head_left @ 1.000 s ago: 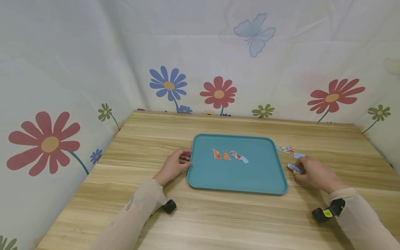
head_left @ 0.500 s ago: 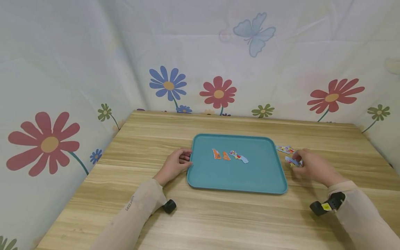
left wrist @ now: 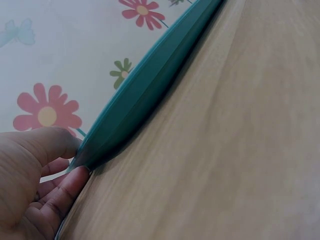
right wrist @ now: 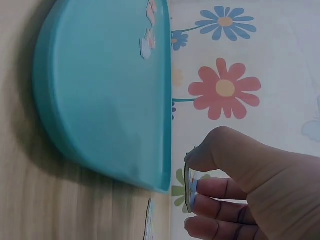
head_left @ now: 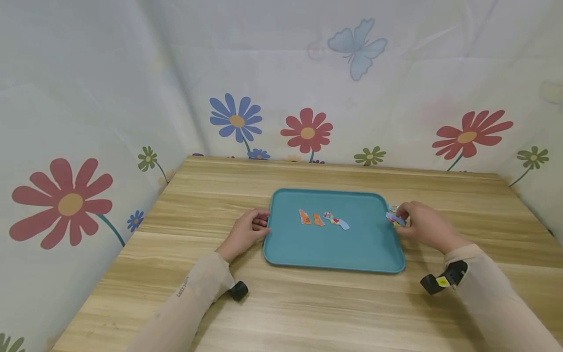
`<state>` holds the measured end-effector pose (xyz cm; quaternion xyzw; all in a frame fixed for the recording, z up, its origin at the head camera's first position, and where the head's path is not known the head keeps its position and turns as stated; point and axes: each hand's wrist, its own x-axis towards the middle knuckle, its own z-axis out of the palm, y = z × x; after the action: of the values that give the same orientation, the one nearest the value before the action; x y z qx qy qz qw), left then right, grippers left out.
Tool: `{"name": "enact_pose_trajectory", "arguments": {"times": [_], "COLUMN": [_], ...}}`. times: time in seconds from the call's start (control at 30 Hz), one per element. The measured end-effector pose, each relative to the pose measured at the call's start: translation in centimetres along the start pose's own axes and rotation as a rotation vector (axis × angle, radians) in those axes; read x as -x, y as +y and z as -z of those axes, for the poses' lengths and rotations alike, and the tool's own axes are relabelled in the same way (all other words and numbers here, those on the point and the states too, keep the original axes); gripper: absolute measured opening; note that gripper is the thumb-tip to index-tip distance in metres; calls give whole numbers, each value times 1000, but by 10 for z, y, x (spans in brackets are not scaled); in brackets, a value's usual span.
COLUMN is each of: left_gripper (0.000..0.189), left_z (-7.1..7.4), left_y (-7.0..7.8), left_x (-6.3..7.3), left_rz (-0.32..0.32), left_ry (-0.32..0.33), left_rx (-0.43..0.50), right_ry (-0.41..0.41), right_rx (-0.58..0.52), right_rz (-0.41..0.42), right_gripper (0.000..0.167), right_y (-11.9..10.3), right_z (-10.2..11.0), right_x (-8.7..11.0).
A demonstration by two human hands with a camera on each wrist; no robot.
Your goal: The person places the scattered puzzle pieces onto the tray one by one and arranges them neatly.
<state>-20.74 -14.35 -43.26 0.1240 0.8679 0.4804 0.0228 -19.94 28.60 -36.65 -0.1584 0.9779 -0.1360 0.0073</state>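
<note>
At the tray's right edge, my right hand pinches flat, irregular puzzle pieces, light blue with bright colours, between thumb and fingers. In the right wrist view these pieces appear edge-on, above the table and just beyond the tray's end. My left hand grips the left rim of the teal tray; in the left wrist view, thumb and fingers meet at the tray's edge. On the tray lie an orange piece, a smaller orange piece, and a multicoloured piece against a light blue one.
Another colourful piece lies on the wooden table beside the tray's right rim, partly hidden behind the held ones. A flower-printed cloth hangs along the table's back and left sides. Both wrists wear small black cameras.
My right hand has picked up the light blue piece from the table along with the one it held, and moved left to the tray's right rim. The left hand and tray stay put.
</note>
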Motion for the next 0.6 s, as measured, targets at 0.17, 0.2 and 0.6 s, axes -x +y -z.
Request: {"name": "enact_pose_trajectory", "arguments": {"times": [0.17,0.2,0.6], "left_gripper": [43,43,43], "left_z": [3,3,3], "left_y": [1,1,2], "left_x": [1,1,-3], "left_rz": [-2,-1,4], "left_ry": [-7,-8,-3], "left_rx": [4,4,5], "right_ry": [10,12,31], "right_rx": [-16,-20,-44], "right_rz": [6,8,45], "right_gripper": [34,34,33], "right_y": [-7,-9,-24], "right_z": [-3,-4,-14], "right_x": [-8,-10,-28]}}
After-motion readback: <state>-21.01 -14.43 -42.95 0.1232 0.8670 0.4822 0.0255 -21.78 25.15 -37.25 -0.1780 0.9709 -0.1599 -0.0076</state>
